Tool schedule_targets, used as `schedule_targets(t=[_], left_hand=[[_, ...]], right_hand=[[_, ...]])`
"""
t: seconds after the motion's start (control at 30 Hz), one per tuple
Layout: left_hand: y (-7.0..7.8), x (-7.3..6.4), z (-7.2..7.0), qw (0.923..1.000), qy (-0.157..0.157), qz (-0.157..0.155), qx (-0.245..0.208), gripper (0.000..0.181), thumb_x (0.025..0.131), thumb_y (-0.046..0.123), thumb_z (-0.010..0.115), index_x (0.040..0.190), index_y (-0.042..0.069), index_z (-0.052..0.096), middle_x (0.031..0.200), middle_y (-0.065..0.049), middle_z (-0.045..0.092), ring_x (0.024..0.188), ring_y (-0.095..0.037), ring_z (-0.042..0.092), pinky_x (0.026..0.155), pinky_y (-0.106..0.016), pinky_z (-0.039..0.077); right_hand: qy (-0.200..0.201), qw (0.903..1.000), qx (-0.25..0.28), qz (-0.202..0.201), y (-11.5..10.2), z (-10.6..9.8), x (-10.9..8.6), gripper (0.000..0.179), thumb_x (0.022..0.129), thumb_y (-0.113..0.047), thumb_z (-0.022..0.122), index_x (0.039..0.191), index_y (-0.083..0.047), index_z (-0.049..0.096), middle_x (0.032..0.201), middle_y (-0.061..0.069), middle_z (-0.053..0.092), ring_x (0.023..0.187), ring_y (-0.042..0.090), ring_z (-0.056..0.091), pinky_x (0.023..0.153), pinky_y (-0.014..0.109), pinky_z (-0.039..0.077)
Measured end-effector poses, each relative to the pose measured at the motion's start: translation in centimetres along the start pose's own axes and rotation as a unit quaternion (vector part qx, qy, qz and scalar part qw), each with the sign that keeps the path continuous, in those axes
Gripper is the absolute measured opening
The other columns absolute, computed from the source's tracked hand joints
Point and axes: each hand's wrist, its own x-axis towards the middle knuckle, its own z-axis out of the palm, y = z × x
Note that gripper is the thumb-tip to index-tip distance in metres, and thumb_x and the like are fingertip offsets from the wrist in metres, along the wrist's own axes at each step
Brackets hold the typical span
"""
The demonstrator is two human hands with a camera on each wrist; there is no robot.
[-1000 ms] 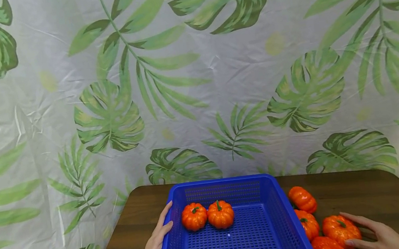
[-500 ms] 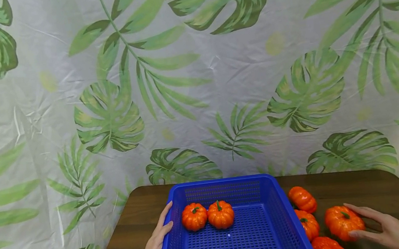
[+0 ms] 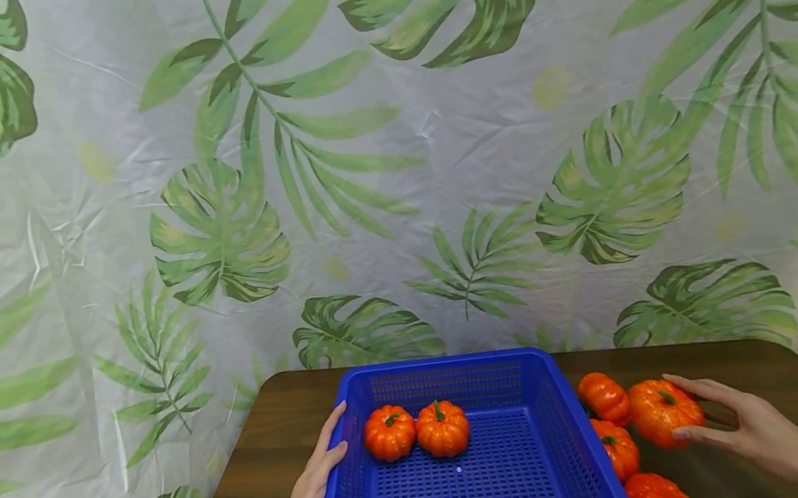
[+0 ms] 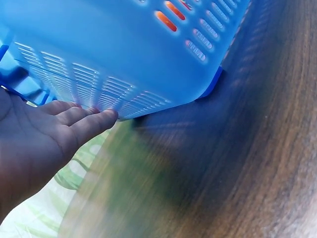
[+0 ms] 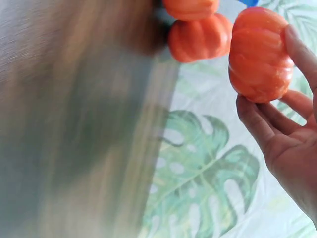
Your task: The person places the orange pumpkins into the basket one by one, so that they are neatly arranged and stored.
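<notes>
A blue plastic basket (image 3: 467, 476) holds two small orange pumpkins, a left pumpkin (image 3: 390, 434) and a right pumpkin (image 3: 443, 429), side by side near its left wall. My left hand (image 3: 308, 490) rests against the basket's left side; in the left wrist view its straight fingers (image 4: 91, 124) touch the slotted outer wall. Right of the basket, my right hand (image 3: 731, 415) pinches another orange pumpkin (image 3: 665, 413) between thumb and fingers. The right wrist view shows this held pumpkin (image 5: 260, 54) apart from the table surface.
Along the basket's right wall lie three more pumpkins: a far one (image 3: 605, 398), a middle one (image 3: 617, 449) and a near one (image 3: 657, 496), cut by the frame edge. All stand on a dark wooden table (image 3: 748, 371). A leaf-patterned sheet (image 3: 465, 173) hangs behind.
My right hand has taken its pumpkin away from the near ones, first slightly right, then toward the table's far side, close to the far pumpkin. The left hand and basket have stayed put.
</notes>
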Motion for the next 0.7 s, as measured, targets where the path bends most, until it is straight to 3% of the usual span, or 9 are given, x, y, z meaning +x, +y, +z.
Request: schedule_targets(t=[0.17, 0.33, 0.4, 0.57, 0.7], left_hand=[[0.0, 0.0, 0.0, 1.0000, -0.001, -0.001, -0.002, 0.062, 0.115, 0.032, 0.025, 0.167, 0.026, -0.008, 0.173, -0.020, -0.004, 0.141, -0.037, 0.044, 0.106, -0.043, 0.048], [-0.1, 0.0, -0.1, 1.0000, -0.003, -0.001, -0.003, 0.061, 0.115, 0.032, 0.025, 0.167, 0.026, -0.009, 0.173, -0.020, -0.005, 0.140, -0.038, 0.046, 0.105, -0.044, 0.049], [-0.1, 0.0, -0.1, 1.0000, -0.005, -0.001, -0.006, 0.061, 0.115, 0.032, 0.025, 0.167, 0.027, -0.009, 0.173, -0.021, -0.005, 0.139, -0.037, 0.047, 0.105, -0.045, 0.050], [-0.1, 0.0, -0.2, 0.9999, -0.007, -0.003, -0.012, 0.061, 0.115, 0.032, 0.025, 0.167, 0.029, -0.008, 0.172, -0.021, -0.005, 0.137, -0.035, 0.050, 0.104, -0.045, 0.051], [-0.2, 0.1, -0.2, 0.9999, -0.004, -0.001, -0.010, 0.061, 0.115, 0.032, 0.025, 0.167, 0.028, -0.008, 0.172, -0.021, -0.004, 0.138, -0.035, 0.049, 0.104, -0.045, 0.050]], right_hand=[[0.000, 0.9983, 0.027, -0.052, -1.1, 0.1, 1.8, 0.068, 0.086, 0.003, 0.078, 0.149, 0.001, 0.052, 0.142, -0.037, 0.048, 0.122, -0.021, 0.049, 0.084, 0.006, 0.050], [-0.011, 0.9988, 0.023, -0.042, -2.9, 0.3, 3.7, 0.067, 0.088, -0.006, 0.080, 0.149, -0.003, 0.053, 0.141, -0.034, 0.050, 0.121, -0.020, 0.050, 0.086, 0.008, 0.051], [-0.019, 0.9994, 0.016, -0.025, -3.7, 0.4, 4.5, 0.067, 0.088, -0.012, 0.081, 0.150, -0.006, 0.054, 0.142, -0.025, 0.054, 0.120, -0.019, 0.051, 0.086, 0.011, 0.053], [-0.050, 0.9984, 0.024, 0.010, -5.3, 0.6, 6.1, 0.069, 0.092, -0.021, 0.079, 0.153, -0.008, 0.051, 0.146, 0.015, 0.059, 0.118, -0.017, 0.052, 0.086, 0.017, 0.055], [-0.071, 0.9964, 0.043, 0.020, -5.9, 0.9, 7.2, 0.070, 0.094, -0.023, 0.077, 0.154, -0.003, 0.047, 0.148, 0.028, 0.054, 0.118, -0.018, 0.051, 0.089, 0.015, 0.054]])
